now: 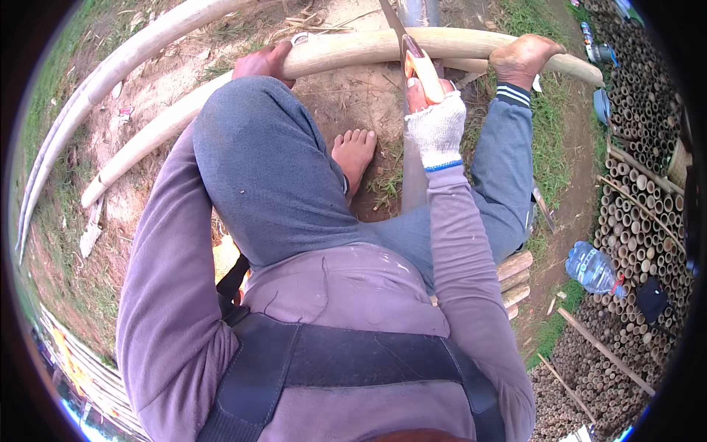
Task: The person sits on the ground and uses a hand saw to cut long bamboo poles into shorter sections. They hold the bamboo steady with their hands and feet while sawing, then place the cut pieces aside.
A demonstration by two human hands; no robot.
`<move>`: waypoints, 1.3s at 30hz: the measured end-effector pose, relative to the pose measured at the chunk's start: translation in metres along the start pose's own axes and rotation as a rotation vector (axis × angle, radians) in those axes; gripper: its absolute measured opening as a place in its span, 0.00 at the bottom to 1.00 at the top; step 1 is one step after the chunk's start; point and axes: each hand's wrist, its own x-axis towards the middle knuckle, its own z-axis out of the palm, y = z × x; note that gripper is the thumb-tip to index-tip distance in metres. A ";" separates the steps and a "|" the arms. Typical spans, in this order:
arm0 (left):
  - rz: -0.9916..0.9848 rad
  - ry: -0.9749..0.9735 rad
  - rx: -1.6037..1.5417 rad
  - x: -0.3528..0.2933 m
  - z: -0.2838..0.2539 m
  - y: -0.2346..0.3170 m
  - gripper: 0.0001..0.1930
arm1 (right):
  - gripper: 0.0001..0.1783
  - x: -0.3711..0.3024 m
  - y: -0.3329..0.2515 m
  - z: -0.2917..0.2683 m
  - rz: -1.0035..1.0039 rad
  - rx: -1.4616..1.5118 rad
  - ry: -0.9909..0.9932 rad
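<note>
A long pale bamboo pole (339, 53) lies crosswise in front of me, looking bent in this view. My left hand (263, 63) is closed around it, beside my raised left knee. In my right hand (436, 121), which wears a white knit glove with a blue cuff edge, is a handsaw (426, 72) with an orange and pale handle. Its blade points away from me and meets the pole; how deep it sits cannot be made out. My bare right foot (524, 57) presses on the pole's right part. My left foot (355, 156) stands on the ground.
A grey post (414, 184) runs under the pole. Another long pole (140, 55) lies at the far left. Stacked cut bamboo (641, 214) fills the right side, with a clear plastic bottle (593, 268) against it. Short pole pieces (515, 280) are by my right hip.
</note>
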 end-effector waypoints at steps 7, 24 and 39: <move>-0.041 0.035 0.030 -0.007 0.006 -0.013 0.29 | 0.09 -0.172 -0.034 -0.139 0.226 0.062 -0.188; -0.020 0.014 0.011 -0.002 0.006 -0.006 0.33 | 0.09 -0.173 -0.023 -0.136 0.159 0.052 -0.174; -0.034 0.032 0.034 -0.006 0.004 -0.017 0.34 | 0.09 -0.172 -0.017 -0.139 0.214 0.062 -0.229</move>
